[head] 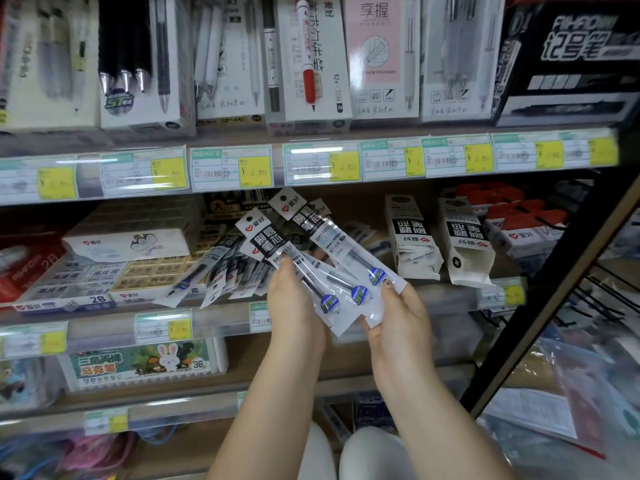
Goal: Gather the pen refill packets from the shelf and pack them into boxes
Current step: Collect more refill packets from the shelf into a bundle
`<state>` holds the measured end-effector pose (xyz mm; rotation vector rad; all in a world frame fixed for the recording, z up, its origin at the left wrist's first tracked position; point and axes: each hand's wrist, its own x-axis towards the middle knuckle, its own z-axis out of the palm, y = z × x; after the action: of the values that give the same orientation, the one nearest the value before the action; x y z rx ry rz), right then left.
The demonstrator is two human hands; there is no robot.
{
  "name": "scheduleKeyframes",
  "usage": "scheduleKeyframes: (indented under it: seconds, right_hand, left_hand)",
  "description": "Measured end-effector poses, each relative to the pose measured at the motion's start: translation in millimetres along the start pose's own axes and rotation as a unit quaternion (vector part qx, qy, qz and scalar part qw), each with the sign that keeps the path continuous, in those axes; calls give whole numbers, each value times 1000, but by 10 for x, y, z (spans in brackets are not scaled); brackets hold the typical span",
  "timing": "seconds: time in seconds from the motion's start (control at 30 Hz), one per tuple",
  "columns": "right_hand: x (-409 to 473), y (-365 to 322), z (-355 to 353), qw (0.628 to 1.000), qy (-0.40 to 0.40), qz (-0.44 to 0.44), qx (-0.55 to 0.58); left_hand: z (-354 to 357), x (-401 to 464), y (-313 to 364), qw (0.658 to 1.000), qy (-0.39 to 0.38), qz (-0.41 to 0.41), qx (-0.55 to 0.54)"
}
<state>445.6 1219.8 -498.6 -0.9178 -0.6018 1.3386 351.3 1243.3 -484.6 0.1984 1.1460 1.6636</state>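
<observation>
The middle shelf [221, 315] carries a clear strip along its front lip with yellow price tags [180, 329], and the shelf above [221, 168] hangs low over it, so the slot between the two edges is shallow. A black upright post [554, 268] slants down the right side and closes the bay there. In front of that slot, between the two shelf edges, both hands hold a fan of pen refill packets [329, 258]: clear sleeves with white header cards, tilted so the headers point up and to the left and the refill tips point down to the right. The left hand [294, 306] grips the fan from its left side, thumb tip pressed on the front of the nearest packet and fingers curled behind. The right hand [398, 317] holds the lower right corner of the fan, thumb on the front of the outermost sleeve (the rest of its fingers lie under the plastic and cannot be made out). More loose packets [221, 268] lie heaped on the middle shelf just left of the left hand, behind the front strip. To the right of the held fan stand two white refill boxes [440, 237], side by side on the same shelf with their flaps open toward the front edge; they are apart from both hands. Eraser boxes [104, 271] fill the left of that shelf.
</observation>
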Motion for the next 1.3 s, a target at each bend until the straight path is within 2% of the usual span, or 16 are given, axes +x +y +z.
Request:
scheduleKeyframes:
  seconds: [0.27, 0.33, 0.4, 0.57, 0.73, 0.93, 1.07, 1.17, 1.3]
  right_hand:
    - [-16, 137, 11, 996, -13, -32, -88]
    - [-21, 167, 12, 994, -19, -34, -106]
    - [-37, 164, 15, 995, -27, -32, -96]
    - [-14, 85, -11, 999, 10, -6, -29]
    - [42, -31, -53, 999, 26, -40, -23]
    - [-13, -127, -38, 999, -7, -38, -4]
    - [-84, -121, -18, 993, -44, -50, -97]
    - [-100, -37, 6, 968, -66, -102, -221]
    - [-106, 19, 48, 930, -94, -147, -322]
  left_hand:
    - [6, -20, 22, 1000, -14, 14, -14]
    - [-4, -21, 18, 999, -23, 35, 17]
    - [-29, 2, 7, 998, -17, 48, 49]
    - [-77, 14, 69, 999, -37, 26, 8]
    - [-141, 16, 148, 992, -120, 14, -46]
    - [-236, 66, 154, 986, -165, -22, -24]
    - [-278, 81, 127, 984, -177, -23, 28]
    - [-279, 71, 103, 983, -177, -9, 47]
    - [-259, 52, 96, 983, -181, -10, 33]
